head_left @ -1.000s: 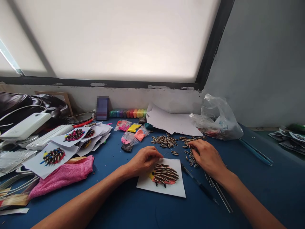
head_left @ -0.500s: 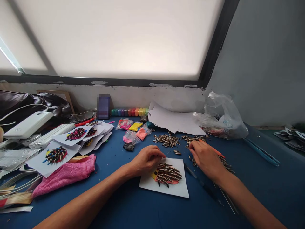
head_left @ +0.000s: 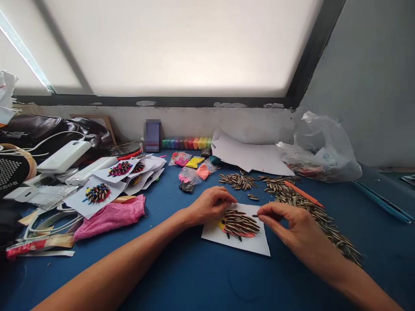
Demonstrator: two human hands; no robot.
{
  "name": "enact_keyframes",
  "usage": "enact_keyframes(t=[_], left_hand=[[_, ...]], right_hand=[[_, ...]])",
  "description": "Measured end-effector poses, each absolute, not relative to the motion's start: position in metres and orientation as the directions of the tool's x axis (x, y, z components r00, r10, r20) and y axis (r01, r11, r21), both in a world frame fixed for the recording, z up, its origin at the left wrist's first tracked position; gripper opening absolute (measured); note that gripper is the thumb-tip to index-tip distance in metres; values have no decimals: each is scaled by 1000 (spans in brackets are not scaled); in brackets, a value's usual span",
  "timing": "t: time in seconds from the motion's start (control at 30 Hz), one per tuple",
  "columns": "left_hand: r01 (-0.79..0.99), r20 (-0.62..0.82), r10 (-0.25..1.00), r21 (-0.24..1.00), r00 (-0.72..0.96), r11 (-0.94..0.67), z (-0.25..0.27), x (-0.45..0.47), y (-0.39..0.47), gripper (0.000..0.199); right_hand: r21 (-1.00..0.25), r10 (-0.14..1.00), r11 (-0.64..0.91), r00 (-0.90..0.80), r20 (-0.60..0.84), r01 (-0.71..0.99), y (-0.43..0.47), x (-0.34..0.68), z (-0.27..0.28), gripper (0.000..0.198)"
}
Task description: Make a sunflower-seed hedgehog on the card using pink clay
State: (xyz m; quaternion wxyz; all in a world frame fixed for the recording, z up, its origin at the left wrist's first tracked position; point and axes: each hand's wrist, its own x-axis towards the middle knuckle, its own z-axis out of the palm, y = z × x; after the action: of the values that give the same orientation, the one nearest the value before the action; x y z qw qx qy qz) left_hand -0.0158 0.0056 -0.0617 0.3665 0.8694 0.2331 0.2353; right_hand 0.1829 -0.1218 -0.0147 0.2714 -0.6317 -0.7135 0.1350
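A white paper card (head_left: 253, 248) lies on the blue table, bearing a hedgehog picture (head_left: 241, 224) with a yellow face, a reddish body and rows of sunflower seeds as spines. My left hand (head_left: 209, 206) rests at the card's upper left edge, its fingers curled and closed on it; the fingertips are partly hidden. Between thumb and forefinger, my right hand (head_left: 285, 220) pinches a single dark sunflower seed (head_left: 255, 215) just over the card's right side. Behind that hand spreads a long pile of sunflower seeds (head_left: 327, 222), with an orange stick-like tool (head_left: 304, 194) lying across it.
A smaller seed heap (head_left: 238, 180) and bags of coloured clay (head_left: 204, 169) lie beyond the card. Finished seed pictures (head_left: 97, 194), a pink cloth (head_left: 112, 219) and a white power bank (head_left: 63, 156) crowd the left. Paper sheets (head_left: 249, 155) and a plastic bag (head_left: 327, 151) stand behind.
My right hand has come away from the seed pile, back to the card with a seed in its pinch. My left hand stays on the card. The view has shifted slightly left.
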Motion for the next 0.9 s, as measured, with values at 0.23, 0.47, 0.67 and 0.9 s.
enact_keyframes(t=[0.23,0.47,0.67,0.9], left_hand=[[219,260,575,744,776,-631,-63,-16,6,23],[231,251,576,739,778,-633,-64,-15,8,23],[224,262,571,733,778,-642,-67,-15,9,23],[218,269,572,735,775,-642,-67,-14,8,24]], right_hand=[[-469,951,244,-115,287,849,-136,175,-25,20],[-421,945,246,-119,305,873,-140,173,-30,17],[-413,948,246,-129,292,877,-141,169,-32,18],[-420,936,274,-138,325,865,-140,166,-32,17]])
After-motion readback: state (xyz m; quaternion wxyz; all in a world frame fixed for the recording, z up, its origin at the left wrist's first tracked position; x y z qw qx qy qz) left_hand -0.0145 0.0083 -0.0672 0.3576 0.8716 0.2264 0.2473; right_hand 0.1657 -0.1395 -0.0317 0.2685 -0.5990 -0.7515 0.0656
